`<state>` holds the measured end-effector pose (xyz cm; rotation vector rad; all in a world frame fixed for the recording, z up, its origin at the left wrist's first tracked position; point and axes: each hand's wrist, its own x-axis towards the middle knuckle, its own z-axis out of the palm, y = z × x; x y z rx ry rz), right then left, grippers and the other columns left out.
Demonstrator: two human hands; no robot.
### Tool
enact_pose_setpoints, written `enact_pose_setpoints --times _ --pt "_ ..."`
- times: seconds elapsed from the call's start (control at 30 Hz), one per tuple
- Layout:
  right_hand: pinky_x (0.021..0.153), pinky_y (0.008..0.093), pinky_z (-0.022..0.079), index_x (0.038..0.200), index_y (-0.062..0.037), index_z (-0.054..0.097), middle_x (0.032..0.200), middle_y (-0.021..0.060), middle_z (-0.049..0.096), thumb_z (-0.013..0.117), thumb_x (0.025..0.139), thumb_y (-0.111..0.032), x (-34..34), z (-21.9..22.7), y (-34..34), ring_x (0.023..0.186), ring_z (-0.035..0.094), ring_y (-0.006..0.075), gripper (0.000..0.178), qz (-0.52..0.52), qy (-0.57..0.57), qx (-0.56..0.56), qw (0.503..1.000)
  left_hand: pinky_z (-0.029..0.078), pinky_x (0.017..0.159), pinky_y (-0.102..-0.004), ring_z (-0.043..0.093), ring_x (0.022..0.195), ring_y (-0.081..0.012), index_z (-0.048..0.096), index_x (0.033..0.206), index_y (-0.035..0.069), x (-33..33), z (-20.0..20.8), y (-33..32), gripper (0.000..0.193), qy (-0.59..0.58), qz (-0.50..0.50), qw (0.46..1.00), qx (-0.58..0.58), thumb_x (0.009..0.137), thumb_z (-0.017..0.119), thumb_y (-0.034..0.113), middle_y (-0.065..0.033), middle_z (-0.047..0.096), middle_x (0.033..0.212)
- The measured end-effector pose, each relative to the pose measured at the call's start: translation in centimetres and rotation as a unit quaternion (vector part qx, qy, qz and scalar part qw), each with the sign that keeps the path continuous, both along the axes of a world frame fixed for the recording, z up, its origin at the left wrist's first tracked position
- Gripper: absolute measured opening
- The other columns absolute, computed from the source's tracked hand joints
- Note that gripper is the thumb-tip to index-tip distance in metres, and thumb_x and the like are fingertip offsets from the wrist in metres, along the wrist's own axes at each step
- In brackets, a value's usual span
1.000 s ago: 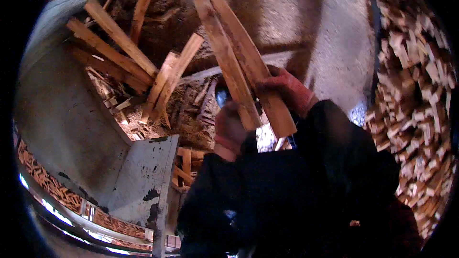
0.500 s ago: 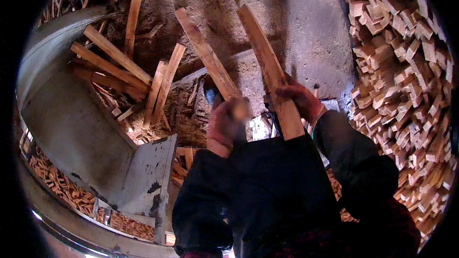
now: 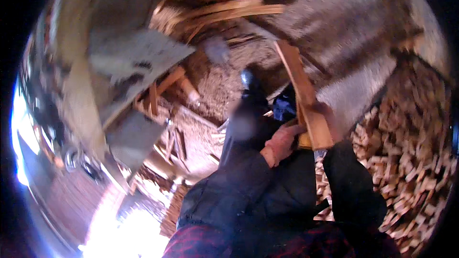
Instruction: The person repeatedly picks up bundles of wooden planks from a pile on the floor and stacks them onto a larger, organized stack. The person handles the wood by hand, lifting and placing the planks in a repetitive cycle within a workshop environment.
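Wooden board [image 3: 304, 91] | left hand [image 3: 279, 145], right hand [image 3: 330, 120] holding | woodpile [image 3: 406, 172] rightward

Left hand [image 3: 281, 144] and blurred right hand [image 3: 329, 118] around wooden slats [image 3: 302, 86], perhaps two, near a woodpile [image 3: 406, 167].

A grey panel [image 3: 138, 59] with dark worn patches slants across the far left, near sawdust-strewn ground [image 3: 217, 86]. White glare [image 3: 126, 234] fills the near left; toward the far right lies a pale, rough slab [image 3: 356, 83].
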<state>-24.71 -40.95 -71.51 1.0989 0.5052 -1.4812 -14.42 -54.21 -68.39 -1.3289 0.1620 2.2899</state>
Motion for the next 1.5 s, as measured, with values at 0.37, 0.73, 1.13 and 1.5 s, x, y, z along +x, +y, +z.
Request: enact_pose_setpoints --times 0.37,0.73,1.13,1.5 --pt "0.084 0.0344 0.051 0.115 -0.0018 0.059 0.103 0.0081 0.064 0.064 0.082 -0.021 3.8 8.9 -10.9 0.093 0.063 0.0209 0.039 0.420 0.198 0.029 0.885 0.048 0.091 -0.0327 0.062 0.105 -0.0232 0.052 0.127 -0.001 6.4 8.2 -6.0 0.084 -0.020 -0.160 0.956 -0.244 0.067 0.078 0.052 -0.0139 0.064 0.116" --pt "0.091 0.0296 0.045 0.116 0.0039 0.063 0.109 0.0075 0.065 0.065 0.085 -0.026 7.0 8.4 -14.1 0.101 0.059 0.0167 0.043 0.662 0.393 -0.051 0.636 0.056 0.078 -0.0363 0.067 0.086 -0.0234 0.055 0.116 -0.004 15.3 9.1 -0.9 0.046 -0.135 0.447 0.871 -0.152 0.077 0.075 0.011 -0.0130 0.066 0.103" --pt "0.100 0.0312 0.041 0.122 0.0014 0.060 0.123 0.0113 0.060 0.064 0.077 -0.011 5.5 6.8 -17.0 0.114 0.055 0.0205 0.047 0.742 0.401 -0.059 0.535 0.056 0.082 -0.0443 0.065 0.094 -0.0298 0.050 0.123 0.001 29.2 9.0 0.5 0.037 -0.135 0.728 0.656 -0.150 0.086 0.056 0.005 -0.0137 0.063 0.107" --pt "0.101 0.0347 0.041 0.146 -0.0027 0.033 0.133 0.0128 0.054 0.066 0.077 -0.003 9.0 12.5 -22.0 0.116 0.055 0.0225 0.077 0.721 0.354 -0.042 0.594 0.049 0.093 -0.0539 0.060 0.102 -0.0374 0.046 0.131 0.002 31.1 10.7 -3.0 0.057 -0.013 0.827 0.553 -0.098 0.075 0.054 -0.003 -0.0196 0.058 0.112"
